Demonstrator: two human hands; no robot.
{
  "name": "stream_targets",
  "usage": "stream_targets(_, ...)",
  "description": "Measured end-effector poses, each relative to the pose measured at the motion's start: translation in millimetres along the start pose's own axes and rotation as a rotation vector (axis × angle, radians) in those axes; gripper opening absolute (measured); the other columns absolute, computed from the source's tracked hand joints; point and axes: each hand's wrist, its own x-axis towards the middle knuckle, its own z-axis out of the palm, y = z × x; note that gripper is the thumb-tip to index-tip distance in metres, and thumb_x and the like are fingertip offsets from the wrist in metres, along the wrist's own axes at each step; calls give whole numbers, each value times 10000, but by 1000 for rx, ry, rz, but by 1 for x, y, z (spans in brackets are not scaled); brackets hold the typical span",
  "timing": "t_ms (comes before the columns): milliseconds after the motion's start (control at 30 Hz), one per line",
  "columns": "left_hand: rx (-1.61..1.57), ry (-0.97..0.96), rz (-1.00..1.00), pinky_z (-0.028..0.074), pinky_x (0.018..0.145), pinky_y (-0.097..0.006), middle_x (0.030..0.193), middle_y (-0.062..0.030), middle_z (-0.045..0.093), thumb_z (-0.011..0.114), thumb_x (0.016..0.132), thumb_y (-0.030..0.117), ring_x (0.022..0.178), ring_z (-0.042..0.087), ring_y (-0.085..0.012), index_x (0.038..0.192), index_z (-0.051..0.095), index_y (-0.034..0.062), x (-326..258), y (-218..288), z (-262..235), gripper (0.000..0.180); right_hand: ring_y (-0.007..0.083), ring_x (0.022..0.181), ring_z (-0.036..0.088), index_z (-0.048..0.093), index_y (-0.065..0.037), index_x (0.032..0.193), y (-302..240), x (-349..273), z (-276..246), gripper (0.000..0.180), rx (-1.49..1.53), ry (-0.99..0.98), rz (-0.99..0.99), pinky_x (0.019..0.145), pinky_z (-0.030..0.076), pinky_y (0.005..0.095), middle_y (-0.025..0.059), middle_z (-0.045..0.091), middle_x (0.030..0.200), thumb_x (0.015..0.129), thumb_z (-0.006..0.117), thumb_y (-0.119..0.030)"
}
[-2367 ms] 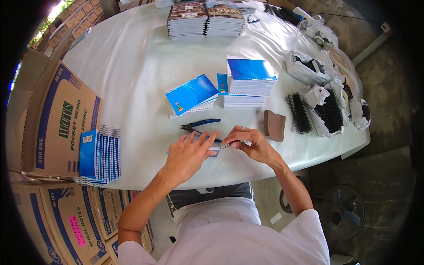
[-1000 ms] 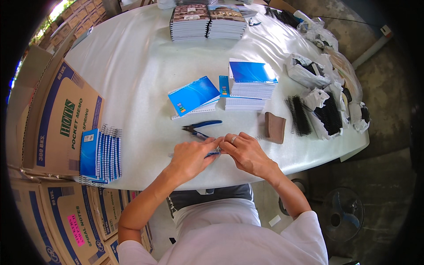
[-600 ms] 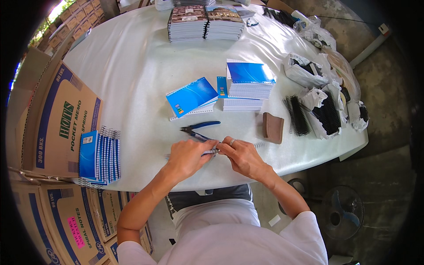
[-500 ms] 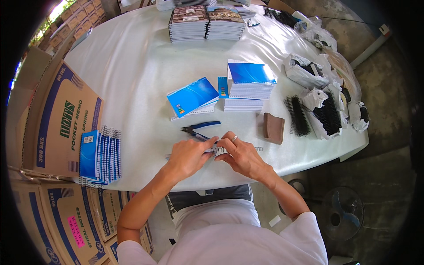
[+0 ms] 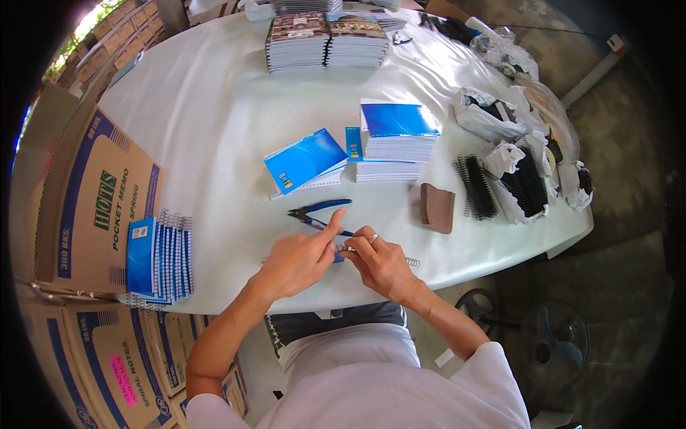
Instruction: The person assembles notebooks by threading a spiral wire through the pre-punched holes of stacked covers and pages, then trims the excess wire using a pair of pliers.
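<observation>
Over the near edge of the table, my two hands meet at a small blue spiral notebook [image 5: 338, 258], mostly hidden beneath them. My left hand [image 5: 299, 259] is closed on it, one finger stretched out past the binding edge. A metal spiral wire [image 5: 413, 262] runs through my right hand [image 5: 382, 266], its loose coils showing beyond that hand; thumb and fingers pinch it at the notebook's edge. Just beyond my hands lie blue-handled wire cutters [image 5: 307, 212], their jaws pointing left. Past them rest loose blue-covered notebooks [image 5: 306, 159] and a taller stack of them [image 5: 400, 120].
A brown block [image 5: 436, 208] stands on the right, near black wire coils [image 5: 474, 187] and white-wrapped bundles of coils [image 5: 525, 182]. Bound notebooks [image 5: 143, 257] stack beside a large carton [image 5: 107, 193] on the left. Thick books [image 5: 325, 43] sit at the far side. A fan [image 5: 550, 343] stands below right.
My left hand's finger has lifted and straightened from the binding edge. My right hand has shifted slightly nearer me, and less loose coil shows beyond it. The view has moved a little.
</observation>
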Motion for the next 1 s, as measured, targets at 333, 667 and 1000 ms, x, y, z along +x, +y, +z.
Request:
stream_targets(333,341,-287,164,550,682,-397,1107,-57,707,622,896,424,808,691,-291,1451,444,238,-3,19,-14,612,367,1204,545,604,-137,1280,103,-13,-133,703,-479,-387,258,1075,395,442,156,532,1364,633,877,-150)
stream_targets(667,357,293,197,559,791,-382,1184,-157,653,806,697,377,1035,656,-347,1526,300,149,-24,-4,10,998,316,1138,613,691,-5,1187,48,52,-66,459,683,-761,83,978,462,392,189,675,1185,854,728,-318)
stream_targets(1000,320,382,172,569,798,-378,1076,-165,659,834,665,387,1002,665,-326,1549,227,127,-21,-11,15,1104,321,1072,639,724,-18,1136,58,62,-55,466,974,-703,12,946,472,373,196,678,1164,826,744,-366)
